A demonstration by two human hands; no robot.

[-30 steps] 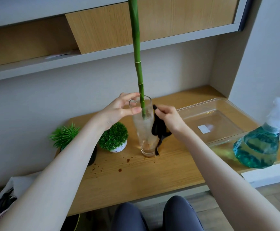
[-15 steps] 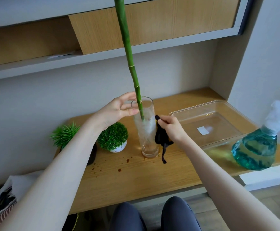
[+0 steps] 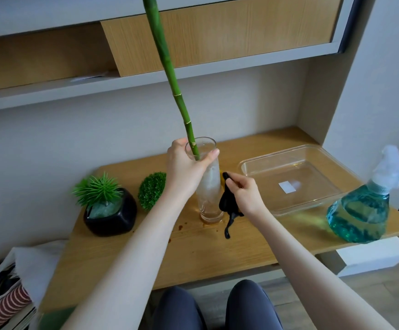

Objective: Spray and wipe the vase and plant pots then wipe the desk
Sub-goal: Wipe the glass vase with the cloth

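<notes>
Since the earlier frames, the left hand [image 3: 185,167] has shifted from a fingertip touch at the rim to a full grasp around the upper part of the glass vase [image 3: 206,184], thumb across the near side. The bamboo stalk [image 3: 170,75] in the vase now leans further left. The right hand [image 3: 242,195] has dropped lower and sits just right of the vase, fingers pinching a bunched black cloth [image 3: 228,206]; one tail of the cloth hangs to the desk [image 3: 193,253]. Whether the cloth touches the glass cannot be told.

The vase stands upright on the desk, with brown spots on the wood around its base. To its left are a round green plant [image 3: 151,190], its pot hidden behind the forearm, and a spiky plant in a black pot [image 3: 110,214]. A clear plastic tray [image 3: 296,160] carries a blank white sticker; no writing is legible. A blue spray bottle [image 3: 360,210] stands at the desk's right end.
</notes>
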